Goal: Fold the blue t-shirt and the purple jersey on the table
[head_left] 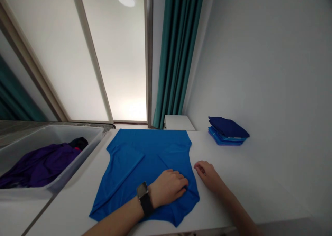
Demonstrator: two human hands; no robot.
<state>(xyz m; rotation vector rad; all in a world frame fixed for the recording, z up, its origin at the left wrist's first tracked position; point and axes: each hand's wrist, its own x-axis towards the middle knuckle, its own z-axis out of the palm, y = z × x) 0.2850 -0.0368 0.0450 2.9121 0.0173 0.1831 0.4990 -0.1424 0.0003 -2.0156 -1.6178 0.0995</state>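
A bright blue T-shirt (147, 149) lies spread flat on the white table (249, 180), with one side folded in over its body. My left hand (168, 189), a black wristwatch (143, 198) on its wrist, rests on the lower right part of the shirt, fingers curled onto the cloth. Whether it grips the fabric I cannot tell. My right hand (207, 175) stands on the bare table just right of the shirt's edge, its fingers loosely curled and holding nothing.
A stack of folded blue garments (227, 130) sits at the table's far right against the wall. On the left, a translucent plastic bin (52, 134) holds a purple garment (38, 166) and a dark one. A small white cabinet (178, 122) stands beyond the table.
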